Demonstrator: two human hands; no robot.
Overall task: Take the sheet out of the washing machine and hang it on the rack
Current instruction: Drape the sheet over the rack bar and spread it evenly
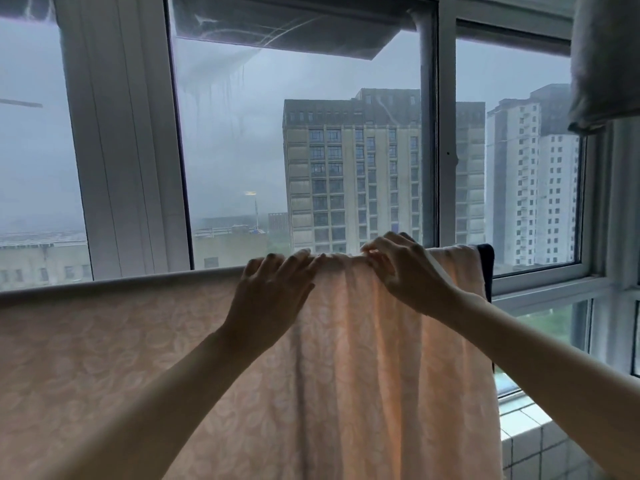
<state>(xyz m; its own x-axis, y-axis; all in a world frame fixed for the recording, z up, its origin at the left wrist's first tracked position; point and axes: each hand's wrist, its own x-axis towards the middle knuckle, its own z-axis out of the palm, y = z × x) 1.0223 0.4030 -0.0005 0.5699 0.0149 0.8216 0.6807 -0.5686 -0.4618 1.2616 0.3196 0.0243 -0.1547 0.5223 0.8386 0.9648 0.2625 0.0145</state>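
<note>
Grey daylight fills a balcony-like corner with a big white-framed window (446,133) across the back. In front of it the sheet (363,375), pale peach with a faint leafy pattern, hangs over a horizontal bar that the cloth itself covers. On the left it lies flat and smooth; in the middle it is gathered into long vertical folds, and it runs on to the right end of the bar.

Both bare arms reach up to the top fold. The left hand (273,289) lies on the sheet with its fingers fairly straight and spread, the tips laid over the crest, gripping nothing. Just beside it, the right hand (405,275) is curled at the crest, its fingertips (374,258) pinching a small bunch of the fabric. The two hands are close but do not touch.

At the right end of the bar a dark piece of cloth (487,271) hangs just behind the sheet. A grey fabric (606,64) droops from above in the top right corner. Pale tiles (540,441) cover a ledge low on the right. Through the glass stand tall apartment blocks (353,168) under a hazy sky.
</note>
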